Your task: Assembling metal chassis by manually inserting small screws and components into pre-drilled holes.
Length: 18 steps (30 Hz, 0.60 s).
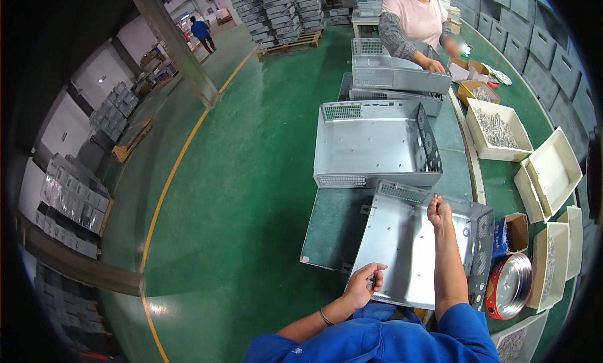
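Note:
A silver sheet-metal case [396,237], open at the top with perforated patches in its walls, lies in front of me on the bench. Its near left corner is beside my left hand [364,286], whose fingers curl around small dark pieces too small to name. My right hand [439,212] reaches across the case to its far wall. Thumb and fingers are pinched together there, and whatever they hold is too small to make out. A second metal case [367,140] stands just beyond, its right wall dark with round vent patterns.
Along the right are a blue carton [500,238], a red-rimmed round tin [491,294] and cream bins [502,153] of small metal parts. A co-worker [414,17] handles another case [396,79] at the far end. Green floor [251,174] lies left of the bench.

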{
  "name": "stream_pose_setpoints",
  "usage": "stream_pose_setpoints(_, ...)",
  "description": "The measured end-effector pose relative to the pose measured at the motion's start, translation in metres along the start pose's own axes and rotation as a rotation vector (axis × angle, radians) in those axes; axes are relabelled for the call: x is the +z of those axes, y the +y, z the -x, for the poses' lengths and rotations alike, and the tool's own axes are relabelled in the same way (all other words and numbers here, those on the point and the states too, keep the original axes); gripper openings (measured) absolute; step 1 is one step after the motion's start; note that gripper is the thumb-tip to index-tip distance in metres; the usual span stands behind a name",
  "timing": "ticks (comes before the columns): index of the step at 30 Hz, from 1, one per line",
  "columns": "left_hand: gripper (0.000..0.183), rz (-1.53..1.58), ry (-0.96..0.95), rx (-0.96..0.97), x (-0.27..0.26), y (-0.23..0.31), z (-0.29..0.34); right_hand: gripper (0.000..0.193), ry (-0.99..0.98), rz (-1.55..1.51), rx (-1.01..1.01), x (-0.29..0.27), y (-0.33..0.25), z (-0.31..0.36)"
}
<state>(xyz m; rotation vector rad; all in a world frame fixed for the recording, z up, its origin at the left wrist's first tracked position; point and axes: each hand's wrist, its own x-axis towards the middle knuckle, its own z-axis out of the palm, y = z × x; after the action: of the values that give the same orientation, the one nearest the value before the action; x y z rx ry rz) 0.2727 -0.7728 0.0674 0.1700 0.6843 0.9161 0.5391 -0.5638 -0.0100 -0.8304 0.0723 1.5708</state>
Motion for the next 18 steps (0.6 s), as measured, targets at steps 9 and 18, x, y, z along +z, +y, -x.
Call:
stream_pose_setpoints(9,0.038,0.118,-0.018,-0.009,0.008,0.008,0.005,0.012,0.095,0.21,-0.109,0.022,0.009,0.03)
stream_pose_setpoints(18,0.044,0.289,-0.148,0.089,0.014,0.02,-0.002,0.022,-0.062,-0.03,-0.064,0.001,0.004,-0.004)
